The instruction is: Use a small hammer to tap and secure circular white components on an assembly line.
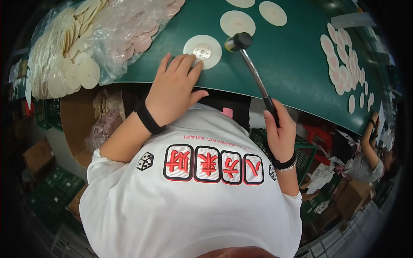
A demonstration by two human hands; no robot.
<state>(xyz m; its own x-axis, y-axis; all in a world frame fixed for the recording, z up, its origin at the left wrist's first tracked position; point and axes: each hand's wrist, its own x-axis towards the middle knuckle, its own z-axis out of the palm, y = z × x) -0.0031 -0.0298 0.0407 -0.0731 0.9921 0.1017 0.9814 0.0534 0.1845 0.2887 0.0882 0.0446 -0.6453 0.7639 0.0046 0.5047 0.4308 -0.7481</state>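
On the green table, a round white disc (215, 57) carries a small silver perforated metal plate (202, 52) at its centre. My left hand (173, 84) lies with fingers spread, its fingertips touching the disc's near edge and coming close to the metal plate. My right hand (280, 129) is wrapped round the black grip of a mallet (257, 77). The mallet's dark head (239, 41) is held above the table to the right of the disc, in front of another white disc (236, 21) with a pale pink centre.
Clear plastic bags at the left hold many cream discs (88, 71) and pink discs (142, 41). More discs (272, 13) lie at the far edge, and a loose pile of pink-centred discs (344, 64) sits at the right. Another person's arm (369, 137) reaches the table's right end.
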